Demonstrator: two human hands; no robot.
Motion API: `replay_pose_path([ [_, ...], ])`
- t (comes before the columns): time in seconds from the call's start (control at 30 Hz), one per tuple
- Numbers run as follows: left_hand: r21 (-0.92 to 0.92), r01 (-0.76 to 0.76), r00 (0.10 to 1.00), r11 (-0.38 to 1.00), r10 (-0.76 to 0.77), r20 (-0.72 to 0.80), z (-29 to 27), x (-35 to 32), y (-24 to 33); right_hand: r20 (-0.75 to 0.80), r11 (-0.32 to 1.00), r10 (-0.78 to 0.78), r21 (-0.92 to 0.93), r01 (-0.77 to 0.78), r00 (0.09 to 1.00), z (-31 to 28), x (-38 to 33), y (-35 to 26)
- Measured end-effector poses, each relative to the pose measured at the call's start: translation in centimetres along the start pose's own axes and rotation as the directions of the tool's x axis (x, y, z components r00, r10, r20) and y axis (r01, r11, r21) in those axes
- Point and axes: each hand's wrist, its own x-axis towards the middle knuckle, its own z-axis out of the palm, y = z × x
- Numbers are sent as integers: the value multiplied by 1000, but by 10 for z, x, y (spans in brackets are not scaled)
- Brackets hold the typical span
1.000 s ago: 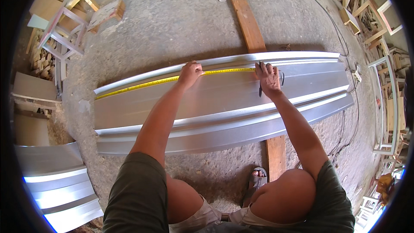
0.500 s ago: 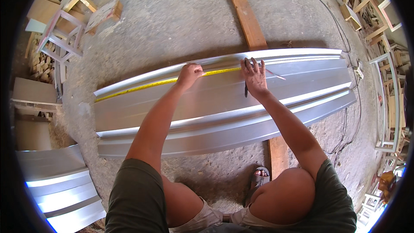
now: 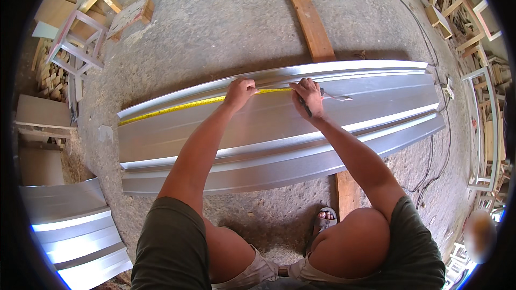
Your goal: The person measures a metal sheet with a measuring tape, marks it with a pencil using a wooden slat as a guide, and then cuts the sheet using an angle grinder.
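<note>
A ribbed silver metal sheet (image 3: 371, 96) lies crosswise in front of me. The yellow blade of a tape measure (image 3: 177, 108) stretches along its far side from the left edge. My left hand (image 3: 239, 94) is closed, pinching the blade near the sheet's middle. Just right of it my right hand (image 3: 309, 98) is closed at the blade's visible right end, its fingers bent round a slim dark stick-like tool (image 3: 305, 107). Beyond those fingers a thin pale strip (image 3: 339, 98) sticks out to the right; what it belongs to is hidden.
A wooden beam (image 3: 307, 16) runs beneath the sheet. More ribbed metal (image 3: 75, 231) lies at lower left. Wooden frames (image 3: 78, 43) and offcuts stand at far left; a pale frame (image 3: 486, 129) and scrap wood line the right. A dark cable (image 3: 448, 145) trails over the floor.
My right hand has gone from spread fingers lying over the tape to a closed grip, shifting slightly left and turning the dark tool aslant. My left hand stays pinching the blade.
</note>
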Motion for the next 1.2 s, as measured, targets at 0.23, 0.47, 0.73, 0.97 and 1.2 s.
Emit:
replay_pose_path([
  [0.23,-11,24,1000,1000,-24,9,1,-1,0,18,979,122,164,-123,992,13,-2,-15],
  [0.47,5,-6,1000,1000,6,-3,3,0,2,-27,992,69,109,-66,997,25,-5,0],
  [0.73,22,-8,1000,1000,8,-3,2,0,-2,5,989,65,133,-65,998,25,-4,-2],
  [0.97,23,-10,1000,1000,11,-9,2,0,3,-1,990,62,125,-61,998,24,-3,-2],
  [1.2,22,-38,999,999,38,-7,1,1,4,43,991,70,110,-75,997,24,-3,0],
])
